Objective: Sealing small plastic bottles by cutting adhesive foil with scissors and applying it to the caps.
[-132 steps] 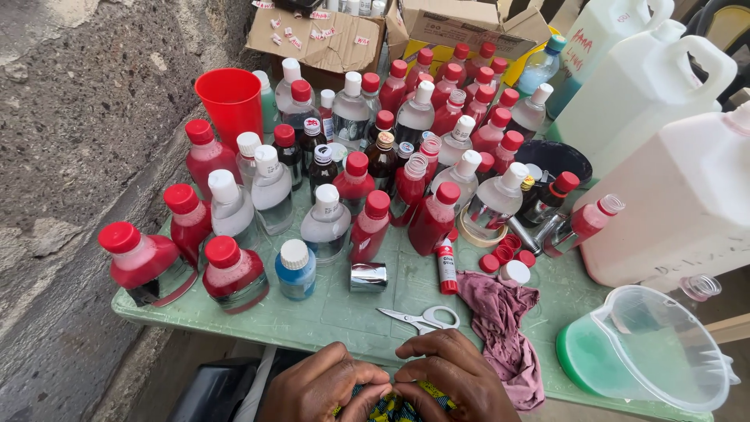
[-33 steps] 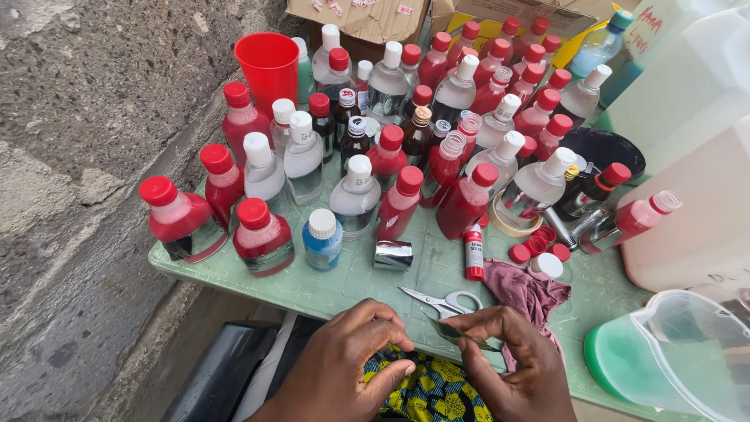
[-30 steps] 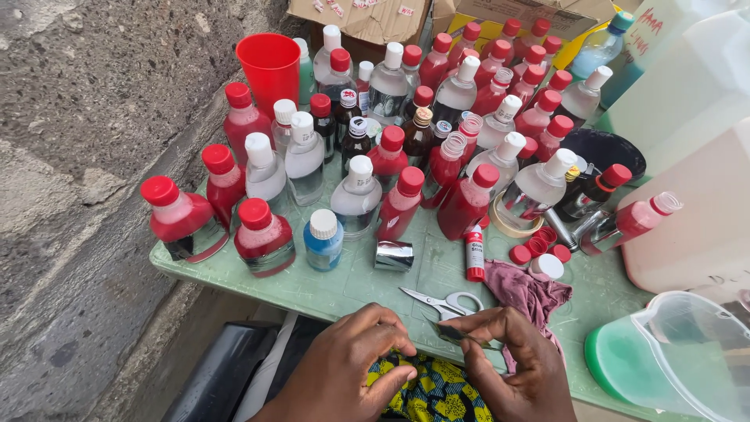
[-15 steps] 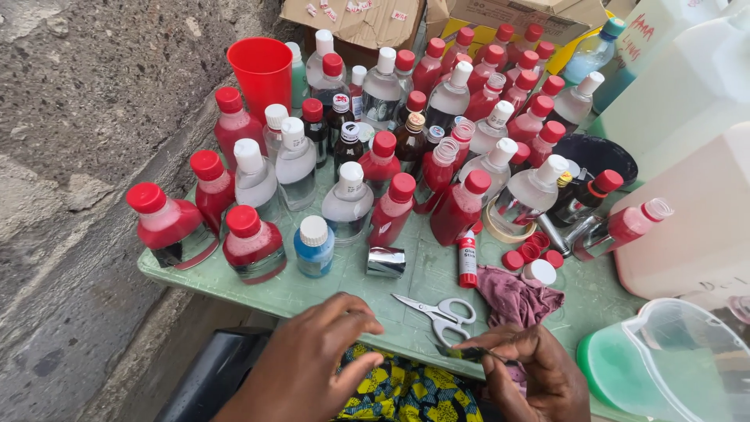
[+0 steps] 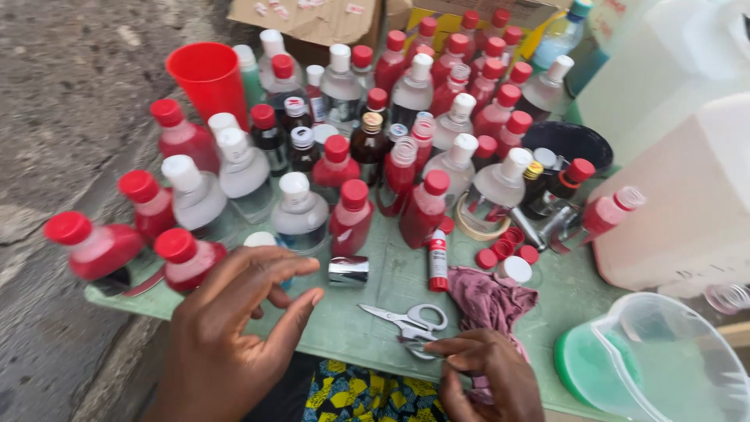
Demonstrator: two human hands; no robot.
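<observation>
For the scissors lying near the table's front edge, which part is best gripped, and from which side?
The scissors lie flat, blades shut and pointing left, grey handle loops at the right end. The loops are probably the best grip, approached from the right and above, where the right hand already touches them. The left hand hovers open on the blade side, a poorer approach.

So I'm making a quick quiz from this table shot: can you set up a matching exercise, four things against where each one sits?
Things:
1. scissors
2. red cup
3. clear jug
4. cardboard box

Places:
A. far edge of the table, behind the bottles
B. near right corner
C. near edge, touching the right hand
D. far left, beside the bottles

Pairs: 1-C, 2-D, 3-B, 4-A
</observation>
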